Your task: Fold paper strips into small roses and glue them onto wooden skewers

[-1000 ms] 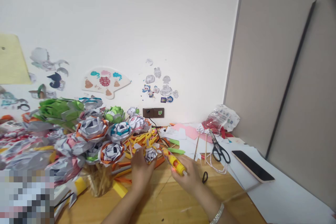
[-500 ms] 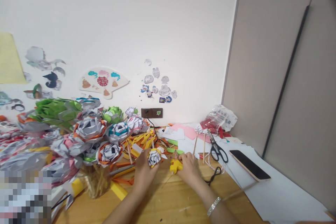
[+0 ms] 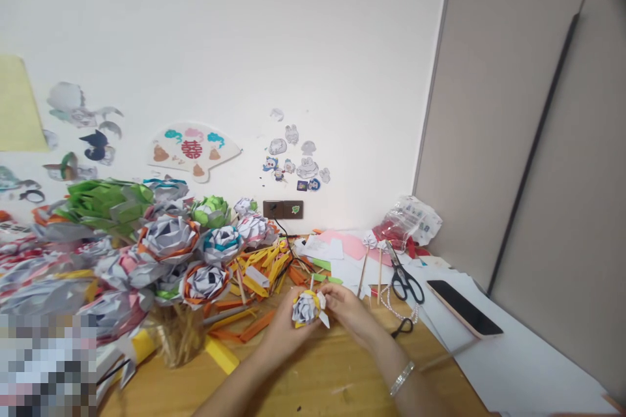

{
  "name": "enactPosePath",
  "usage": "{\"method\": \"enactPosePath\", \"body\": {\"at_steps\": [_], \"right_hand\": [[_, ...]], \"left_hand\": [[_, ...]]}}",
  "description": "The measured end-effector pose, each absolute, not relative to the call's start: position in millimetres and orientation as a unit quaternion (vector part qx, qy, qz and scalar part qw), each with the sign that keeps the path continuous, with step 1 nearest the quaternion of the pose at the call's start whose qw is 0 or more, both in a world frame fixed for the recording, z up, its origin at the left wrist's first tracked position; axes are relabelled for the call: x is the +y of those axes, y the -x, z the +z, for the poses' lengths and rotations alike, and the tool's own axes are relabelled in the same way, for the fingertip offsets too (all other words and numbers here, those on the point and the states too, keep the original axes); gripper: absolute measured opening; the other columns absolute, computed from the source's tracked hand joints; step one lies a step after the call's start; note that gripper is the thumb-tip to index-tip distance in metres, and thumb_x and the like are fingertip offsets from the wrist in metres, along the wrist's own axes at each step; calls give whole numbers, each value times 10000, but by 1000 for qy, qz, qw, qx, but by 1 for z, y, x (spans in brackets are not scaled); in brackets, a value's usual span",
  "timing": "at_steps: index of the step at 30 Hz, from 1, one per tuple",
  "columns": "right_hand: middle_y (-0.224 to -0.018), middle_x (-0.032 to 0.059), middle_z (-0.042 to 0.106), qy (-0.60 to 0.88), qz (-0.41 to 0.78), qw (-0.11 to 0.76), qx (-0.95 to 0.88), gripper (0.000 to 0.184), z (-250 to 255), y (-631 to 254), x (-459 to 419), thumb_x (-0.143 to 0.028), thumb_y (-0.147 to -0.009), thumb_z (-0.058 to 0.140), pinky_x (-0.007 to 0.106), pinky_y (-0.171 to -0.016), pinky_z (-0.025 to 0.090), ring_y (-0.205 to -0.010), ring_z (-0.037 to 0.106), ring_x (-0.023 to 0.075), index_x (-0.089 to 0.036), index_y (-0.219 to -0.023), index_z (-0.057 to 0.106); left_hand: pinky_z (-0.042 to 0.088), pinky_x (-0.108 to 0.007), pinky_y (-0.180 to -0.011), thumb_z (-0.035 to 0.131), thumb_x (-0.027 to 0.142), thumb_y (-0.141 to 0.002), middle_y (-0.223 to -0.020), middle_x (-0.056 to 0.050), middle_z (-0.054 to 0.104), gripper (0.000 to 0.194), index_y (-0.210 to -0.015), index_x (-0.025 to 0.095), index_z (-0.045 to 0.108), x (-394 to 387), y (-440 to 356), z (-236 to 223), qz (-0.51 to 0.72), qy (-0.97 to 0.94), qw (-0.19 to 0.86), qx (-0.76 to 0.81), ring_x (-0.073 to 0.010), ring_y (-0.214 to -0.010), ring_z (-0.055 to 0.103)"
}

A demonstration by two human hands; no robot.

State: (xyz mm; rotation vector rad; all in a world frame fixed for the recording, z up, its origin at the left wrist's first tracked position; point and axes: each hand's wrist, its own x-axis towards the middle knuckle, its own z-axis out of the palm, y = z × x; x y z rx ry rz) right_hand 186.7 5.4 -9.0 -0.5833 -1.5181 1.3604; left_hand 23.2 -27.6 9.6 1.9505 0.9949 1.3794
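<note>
- Shifted rightward and nearer the person since the earlier frame: the left hand (image 3: 287, 326) and its small white-and-yellow folded paper flower (image 3: 306, 308); the right hand (image 3: 348, 313) has closed in beside it.
- Far left, a pixelated patch hides the lower corner; colourful paper flowers (image 3: 169, 240), partly cut off by the frame, overlap above a clear container (image 3: 178, 335).
- Left fingers curl around the flower's left side and underside, grasping it above the wooden table (image 3: 293, 378); some are hidden.
- Its layered round face points toward the camera; the long axis is unclear.
- Right fingertips meet its right edge, by a loose white petal (image 3: 324, 319); whether they pinch is unclear.
- Further right lie black-handled scissors (image 3: 407, 285).
</note>
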Motion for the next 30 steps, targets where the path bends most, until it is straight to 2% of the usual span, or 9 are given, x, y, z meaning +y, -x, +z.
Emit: {"method": "enactPosePath", "body": {"at_steps": [5, 13, 17, 23, 30], "right_hand": [[-855, 18, 612, 228, 593, 474, -609, 328, -9, -183, 2, -452, -727, 679, 257, -728, 395, -804, 552, 162, -180, -905, 631], [-788, 0, 610, 247, 607, 468, -593, 405, -7, -180, 0, -505, -668, 708, 253, -717, 383, -761, 549, 154, -179, -894, 630], [-761, -2, 600, 263, 592, 459, -608, 415, -5, -179, -1, -536, -649, 705, 244, -676, 369, -716, 534, 145, -168, -827, 632], [-807, 7, 601, 238, 629, 475, -568, 407, -10, -180, 1, -526, -679, 691, 253, -699, 378, -757, 536, 153, -178, -881, 628], [-770, 1, 574, 251, 609, 469, -589, 414, -13, -179, 3, -546, -682, 674, 240, -663, 373, -706, 513, 138, -164, -833, 615]], "left_hand": [[468, -294, -678, 664, 287, -681, -808, -39, 599, 269, -880, 151, 545, -27, -24, 8, 509, -731, 264, 369, -194, -754, 566], [449, -296, -659, 626, 313, -714, -798, -39, 612, 218, -859, 164, 559, -32, -23, 11, 478, -755, 184, 409, -195, -730, 560], [450, -295, -652, 615, 334, -719, -796, -45, 618, 214, -846, 168, 572, -33, -22, 13, 480, -760, 157, 409, -196, -724, 559], [449, -296, -661, 635, 318, -698, -790, -36, 617, 207, -837, 176, 576, -33, -23, 16, 480, -761, 151, 409, -198, -732, 558], [438, -289, -658, 625, 311, -700, -792, -36, 605, 198, -825, 167, 571, -34, -25, 12, 471, -759, 140, 426, -198, -742, 553]]}}
